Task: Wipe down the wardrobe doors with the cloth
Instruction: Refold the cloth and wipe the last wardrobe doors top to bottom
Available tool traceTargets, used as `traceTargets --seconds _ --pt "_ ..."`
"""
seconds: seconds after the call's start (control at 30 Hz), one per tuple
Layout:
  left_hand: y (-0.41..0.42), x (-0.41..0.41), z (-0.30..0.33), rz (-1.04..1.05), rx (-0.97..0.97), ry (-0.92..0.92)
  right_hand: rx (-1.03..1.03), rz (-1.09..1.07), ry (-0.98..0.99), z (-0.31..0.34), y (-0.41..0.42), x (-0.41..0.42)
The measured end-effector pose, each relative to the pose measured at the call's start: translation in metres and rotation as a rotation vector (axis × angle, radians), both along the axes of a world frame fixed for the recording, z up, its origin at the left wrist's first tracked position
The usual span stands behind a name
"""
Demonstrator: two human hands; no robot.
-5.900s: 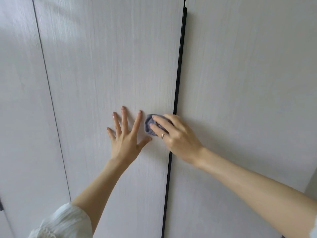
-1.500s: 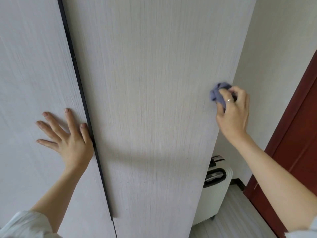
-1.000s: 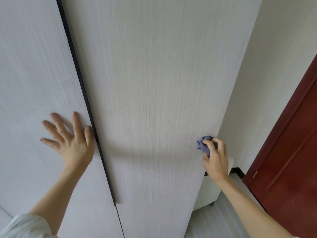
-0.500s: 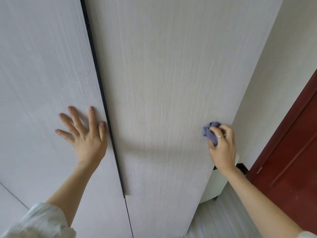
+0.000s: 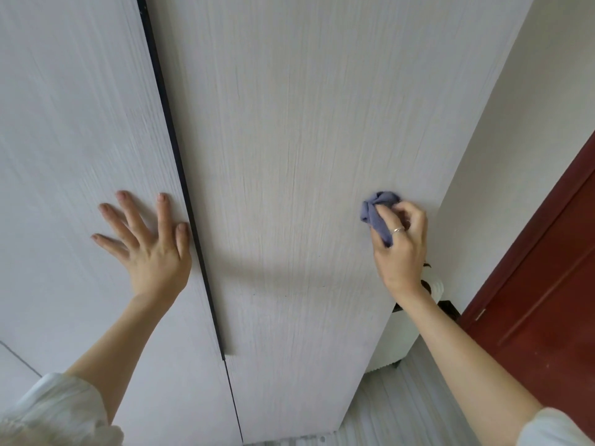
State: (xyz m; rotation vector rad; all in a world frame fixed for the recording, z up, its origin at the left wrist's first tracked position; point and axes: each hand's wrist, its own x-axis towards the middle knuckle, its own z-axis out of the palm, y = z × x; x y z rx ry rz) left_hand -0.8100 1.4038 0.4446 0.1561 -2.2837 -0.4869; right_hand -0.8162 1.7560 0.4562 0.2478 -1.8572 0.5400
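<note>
Nearest me, her right hand has come back up the right-hand door from the low point of a second ago, its grip pinching the bunched blue cloth against the panel near the outer edge. The left hand, fingers spread, stays flat on the neighbouring door beside the black strip. This edge seems nearly done. Beyond stands what looks like a white suitcase.

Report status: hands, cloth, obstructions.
Left hand flat on left door. Right hand grips cloth against right door, near its right edge. Nothing blocking the door face.
</note>
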Motion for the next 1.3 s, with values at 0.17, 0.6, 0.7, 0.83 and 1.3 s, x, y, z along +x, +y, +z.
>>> traceTargets --seconds 0.17,0.6,0.7,0.83,1.3 --pt "0.001 -0.004 -0.006 0.029 -0.027 0.044 0.539 0.136 -0.236 -0.101 0.031 0.007" --pt "-0.001 -0.020 -0.022 0.047 -0.092 0.220 0.130 0.057 0.225 0.014 0.023 -0.027" --pt "-0.006 -0.025 -0.034 0.047 -0.136 0.275 0.123 0.051 0.301 -0.020 0.000 -0.035" --pt "-0.015 -0.031 -0.040 0.072 -0.210 0.350 0.730 0.141 0.466 -0.086 -0.016 -0.046" --pt "-0.017 -0.025 -0.085 0.157 -0.196 0.323 0.442 0.005 0.643 -0.088 -0.073 -0.049"
